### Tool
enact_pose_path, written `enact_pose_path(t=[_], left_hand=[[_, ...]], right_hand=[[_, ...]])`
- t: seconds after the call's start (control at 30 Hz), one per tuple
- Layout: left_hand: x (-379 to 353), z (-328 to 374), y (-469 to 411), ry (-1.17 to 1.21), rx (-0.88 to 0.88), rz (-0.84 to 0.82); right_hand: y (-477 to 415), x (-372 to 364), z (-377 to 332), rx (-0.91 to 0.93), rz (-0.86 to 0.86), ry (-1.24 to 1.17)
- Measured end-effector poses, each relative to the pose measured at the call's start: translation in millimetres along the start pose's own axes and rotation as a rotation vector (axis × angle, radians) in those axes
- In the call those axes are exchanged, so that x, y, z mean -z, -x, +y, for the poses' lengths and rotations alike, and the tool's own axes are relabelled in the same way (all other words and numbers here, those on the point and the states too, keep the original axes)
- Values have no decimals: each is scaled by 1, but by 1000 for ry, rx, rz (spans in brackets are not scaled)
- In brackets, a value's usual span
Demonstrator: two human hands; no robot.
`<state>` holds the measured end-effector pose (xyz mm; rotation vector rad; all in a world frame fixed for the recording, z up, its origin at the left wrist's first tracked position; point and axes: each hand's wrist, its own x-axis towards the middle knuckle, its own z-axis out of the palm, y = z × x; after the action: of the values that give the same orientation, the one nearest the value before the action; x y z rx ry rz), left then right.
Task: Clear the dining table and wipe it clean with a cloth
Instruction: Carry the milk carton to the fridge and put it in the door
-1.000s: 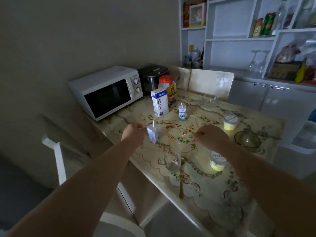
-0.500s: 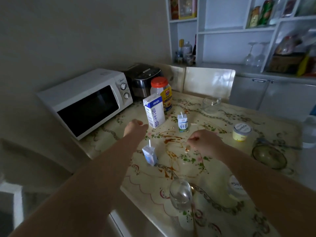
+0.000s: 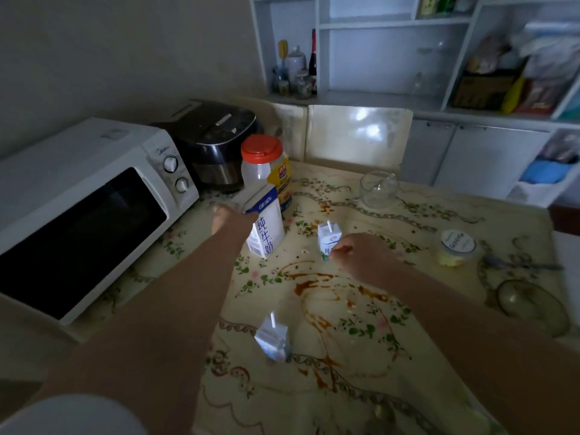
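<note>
The dining table (image 3: pixel 314 400) has a floral cover smeared with brown sauce (image 3: pixel 317 279). My left hand (image 3: pixel 230 218) is at the left side of a tall blue-and-white milk carton (image 3: pixel 266 229), touching it; its grip is hidden. My right hand (image 3: pixel 364 255) has its fingers curled, with the fingertips against the lower right edge of a small milk carton with a straw (image 3: pixel 326 238). A second small carton with a straw (image 3: pixel 272 340) stands nearer to me, between my forearms. No cloth is in view.
A jar with a red lid (image 3: pixel 262 164) stands behind the tall carton. A clear glass bowl (image 3: pixel 378 189), a yogurt cup (image 3: pixel 455 248) and a glass dish (image 3: pixel 530 306) sit to the right. A microwave (image 3: pixel 78 199) and a rice cooker (image 3: pixel 213 142) are on the left.
Both hands have reached farther across the table: the left from beside the near small carton to the tall carton, the right to the far small carton. The view has moved closer.
</note>
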<state>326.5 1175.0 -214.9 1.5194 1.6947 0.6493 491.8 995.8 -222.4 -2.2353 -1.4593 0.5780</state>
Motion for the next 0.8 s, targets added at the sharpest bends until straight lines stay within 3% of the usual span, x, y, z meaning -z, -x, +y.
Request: enact_pose_path(t=[0.33, 0.8], left_hand=[[-32, -3, -46, 26, 6, 13], [-24, -6, -28, 115, -85, 65]], right_hand=[[-22, -11, 9, -79, -27, 39], [-23, -14, 8, -64, -56, 24]])
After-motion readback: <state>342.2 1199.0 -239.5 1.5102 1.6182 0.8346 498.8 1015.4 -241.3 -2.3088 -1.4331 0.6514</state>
